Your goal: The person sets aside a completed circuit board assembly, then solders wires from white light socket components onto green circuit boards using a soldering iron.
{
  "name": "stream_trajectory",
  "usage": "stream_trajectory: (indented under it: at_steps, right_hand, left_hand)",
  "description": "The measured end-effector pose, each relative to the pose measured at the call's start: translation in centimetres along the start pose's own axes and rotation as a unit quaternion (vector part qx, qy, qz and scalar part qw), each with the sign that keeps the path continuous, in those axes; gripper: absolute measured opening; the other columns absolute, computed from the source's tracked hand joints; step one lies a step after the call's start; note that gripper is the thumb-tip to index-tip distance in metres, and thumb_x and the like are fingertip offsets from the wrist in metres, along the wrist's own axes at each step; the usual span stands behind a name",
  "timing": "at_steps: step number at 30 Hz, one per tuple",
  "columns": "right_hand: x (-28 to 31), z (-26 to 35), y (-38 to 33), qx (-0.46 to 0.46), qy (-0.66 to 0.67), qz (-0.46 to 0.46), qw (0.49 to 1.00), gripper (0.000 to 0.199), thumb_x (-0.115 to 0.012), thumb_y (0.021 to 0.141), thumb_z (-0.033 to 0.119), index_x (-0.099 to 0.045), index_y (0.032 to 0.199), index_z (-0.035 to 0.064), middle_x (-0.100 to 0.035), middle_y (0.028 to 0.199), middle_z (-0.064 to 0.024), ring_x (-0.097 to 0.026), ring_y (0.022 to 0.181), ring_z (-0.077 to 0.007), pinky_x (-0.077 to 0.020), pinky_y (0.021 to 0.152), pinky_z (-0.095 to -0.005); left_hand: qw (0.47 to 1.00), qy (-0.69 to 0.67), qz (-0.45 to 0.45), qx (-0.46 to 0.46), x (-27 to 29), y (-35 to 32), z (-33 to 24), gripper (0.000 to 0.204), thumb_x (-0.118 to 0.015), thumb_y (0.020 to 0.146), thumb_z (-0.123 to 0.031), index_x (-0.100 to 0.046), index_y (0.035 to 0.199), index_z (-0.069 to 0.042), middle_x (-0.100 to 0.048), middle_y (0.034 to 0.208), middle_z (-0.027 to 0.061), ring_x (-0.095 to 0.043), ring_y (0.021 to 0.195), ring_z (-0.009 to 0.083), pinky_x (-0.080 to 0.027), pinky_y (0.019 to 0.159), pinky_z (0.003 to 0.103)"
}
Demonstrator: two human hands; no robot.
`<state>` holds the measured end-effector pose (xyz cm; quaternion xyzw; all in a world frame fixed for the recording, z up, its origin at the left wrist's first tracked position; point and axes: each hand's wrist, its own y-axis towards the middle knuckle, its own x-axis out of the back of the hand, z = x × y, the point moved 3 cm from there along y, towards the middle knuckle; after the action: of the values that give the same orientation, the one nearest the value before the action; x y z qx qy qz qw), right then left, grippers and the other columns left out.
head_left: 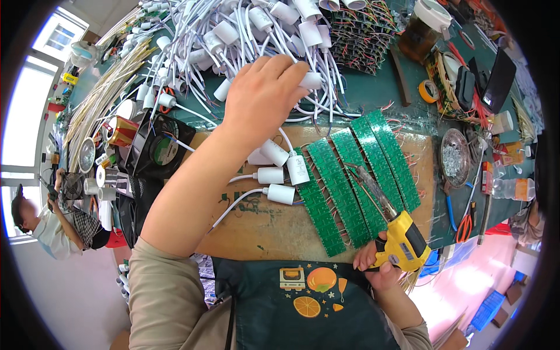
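My left hand (262, 90) reaches forward to a heap of white lamp sockets with cables (256, 29). Its thumb and bent fingers close on a white lamp socket (312, 81) at the heap's near edge; the palm side is hidden. At the right, my right hand (378, 262) grips a yellow and black soldering gun (402, 242) by its handle. The gun's metal tip points forward and left, over several green circuit board strips (350, 192) lying side by side. Left of the strips, several wired lamp sockets (280, 194) rest on the brown work board (251, 227).
Stacked boards with red wires (361, 35) stand at the back. A black fan (160, 146) and a can (121, 130) are on the left. To the right are a metal dish (455, 156), orange-handled scissors (464, 227) and tape (429, 91). Another person (55, 227) works at far left.
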<state>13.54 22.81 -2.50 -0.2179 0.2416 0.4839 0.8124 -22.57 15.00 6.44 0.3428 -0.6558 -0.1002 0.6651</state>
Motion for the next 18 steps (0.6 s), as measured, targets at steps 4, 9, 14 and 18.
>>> stream_trajectory:
  at_steps: [4, 9, 14, 18]
  right_hand:
    - [0.3, 0.1, -0.1, 0.003, 0.000, 0.005, 1.000, 0.073, -0.078, 0.089, 0.039, -0.041, 0.145, 0.0082, -0.055, 0.079, -0.0054, -0.059, 0.069, -0.0211, -0.0541, 0.066, -0.0407]
    - [0.2, -0.3, 0.1, -0.009, 0.002, 0.006, 1.000, 0.074, -0.077, 0.089, 0.038, -0.040, 0.145, 0.0076, -0.054, 0.078, -0.0062, -0.058, 0.068, -0.0212, -0.0544, 0.066, -0.0405]
    - [0.1, -0.1, -0.1, 0.001, -0.001, 0.008, 1.000, 0.074, -0.076, 0.089, 0.038, -0.040, 0.146, 0.0072, -0.053, 0.078, -0.0063, -0.058, 0.067, -0.0210, -0.0543, 0.066, -0.0401]
    - [0.0, -0.1, 0.0, 0.003, -0.003, 0.007, 1.000, 0.075, -0.077, 0.089, 0.038, -0.040, 0.146, 0.0066, -0.054, 0.079, -0.0061, -0.057, 0.067, -0.0206, -0.0543, 0.066, -0.0391]
  left_hand:
    - [0.989, -0.088, 0.042, 0.107, 2.1, 4.9, -0.3, 0.036, -0.078, 0.081, -0.031, -0.070, 0.111, -0.012, -0.069, 0.104, 0.0089, -0.066, 0.092, 0.0303, -0.054, 0.078, 0.042]
    - [0.985, 0.049, -0.034, 0.161, 2.1, 8.4, 7.0, 0.028, -0.063, 0.088, -0.013, -0.071, 0.114, -0.008, -0.072, 0.109, 0.0134, -0.069, 0.091, 0.0348, -0.055, 0.082, 0.045]
    - [0.978, 0.204, -0.010, -0.050, 1.2, 9.5, 7.7, 0.022, -0.062, 0.081, -0.013, -0.071, 0.100, -0.011, -0.068, 0.112, 0.0099, -0.063, 0.111, 0.0325, -0.050, 0.095, 0.046]
    - [0.976, 0.194, -0.063, -0.076, 0.3, 9.4, 7.3, 0.026, -0.064, 0.078, -0.013, -0.071, 0.103, -0.012, -0.067, 0.113, 0.0098, -0.061, 0.114, 0.0303, -0.048, 0.098, 0.044]
